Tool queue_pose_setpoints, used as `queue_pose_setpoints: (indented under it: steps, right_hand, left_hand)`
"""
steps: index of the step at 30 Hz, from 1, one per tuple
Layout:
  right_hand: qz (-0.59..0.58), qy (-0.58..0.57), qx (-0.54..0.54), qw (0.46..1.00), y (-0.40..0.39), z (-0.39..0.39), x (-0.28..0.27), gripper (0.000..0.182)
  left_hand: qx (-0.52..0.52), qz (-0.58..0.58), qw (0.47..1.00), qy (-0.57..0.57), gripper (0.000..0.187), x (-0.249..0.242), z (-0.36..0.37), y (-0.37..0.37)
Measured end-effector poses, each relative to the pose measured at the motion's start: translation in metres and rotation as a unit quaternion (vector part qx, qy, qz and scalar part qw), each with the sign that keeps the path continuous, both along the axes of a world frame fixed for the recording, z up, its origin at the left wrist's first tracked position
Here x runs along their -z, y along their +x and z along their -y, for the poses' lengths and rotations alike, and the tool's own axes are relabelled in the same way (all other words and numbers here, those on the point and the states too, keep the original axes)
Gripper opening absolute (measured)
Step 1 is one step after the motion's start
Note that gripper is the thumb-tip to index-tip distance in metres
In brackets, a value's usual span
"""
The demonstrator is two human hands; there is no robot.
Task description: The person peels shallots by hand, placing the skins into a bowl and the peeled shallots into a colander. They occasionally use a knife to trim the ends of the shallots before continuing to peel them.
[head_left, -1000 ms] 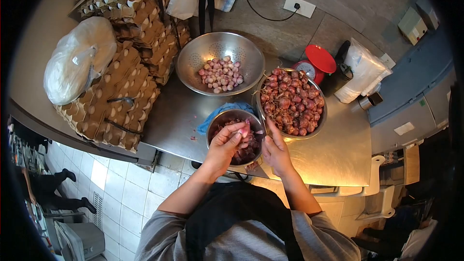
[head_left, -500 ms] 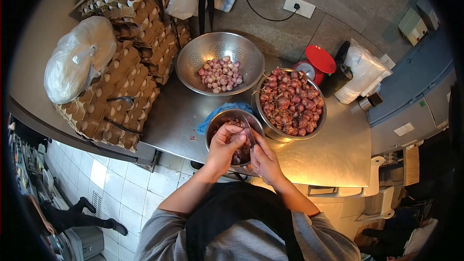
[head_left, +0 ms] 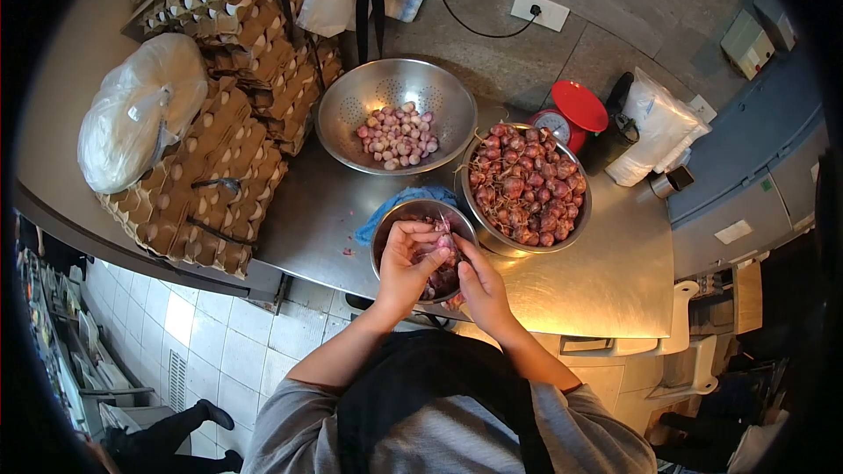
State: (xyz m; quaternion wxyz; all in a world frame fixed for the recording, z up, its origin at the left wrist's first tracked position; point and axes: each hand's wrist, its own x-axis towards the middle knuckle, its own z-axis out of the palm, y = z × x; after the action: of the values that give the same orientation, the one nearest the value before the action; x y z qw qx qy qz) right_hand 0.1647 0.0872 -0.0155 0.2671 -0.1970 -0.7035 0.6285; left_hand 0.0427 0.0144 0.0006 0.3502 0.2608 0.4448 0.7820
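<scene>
My left hand [head_left: 408,265] is closed around a purple-red shallot [head_left: 446,244], holding it over a small steel bowl [head_left: 379,241]. Close against the shallot's right side, my right hand [head_left: 484,291] is curled, thumb and fingers drawn together. The small knife seen in it a moment earlier is mostly hidden now. Dark peelings and skins [head_left: 443,283] lie in the bowl beneath both hands. Behind it, a steel colander [head_left: 342,136] holds peeled pinkish shallots [head_left: 399,136]. A larger steel pot [head_left: 584,215] to the right is heaped with unpeeled red shallots [head_left: 527,184].
A blue cloth [head_left: 386,211] lies behind the small bowl on the steel table [head_left: 606,290]. Stacked egg trays [head_left: 202,193], topped by a plastic bag [head_left: 140,114], rise at left. A red kitchen scale [head_left: 580,105] stands behind the pot. Another person's legs [head_left: 176,430] show lower left.
The knife blade, upright between my hands before, no longer shows plainly. My right fingers have shifted onto the shallot, which is more exposed. The other person's legs have moved lower.
</scene>
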Motion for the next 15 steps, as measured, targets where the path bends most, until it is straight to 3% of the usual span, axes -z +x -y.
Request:
queue_pose_setpoints:
  steps: [1,3,15]
  right_hand:
    - [-0.004,0.002,-0.004,1.0,-0.001,0.0,-0.001,0.043]
    - [-0.018,-0.142,-0.051,0.988,0.004,0.002,-0.013,0.044]
    - [0.014,-0.09,-0.015,0.996,0.0,0.002,-0.008,0.044]
  left_hand:
    - [0.0,0.004,1.0,0.0,0.033,-0.001,0.0,0.0]
    - [0.0,0.014,1.0,0.001,0.033,-0.001,0.0,0.0]
    - [0.0,0.036,0.999,0.009,0.032,-0.004,0.002,0.001]
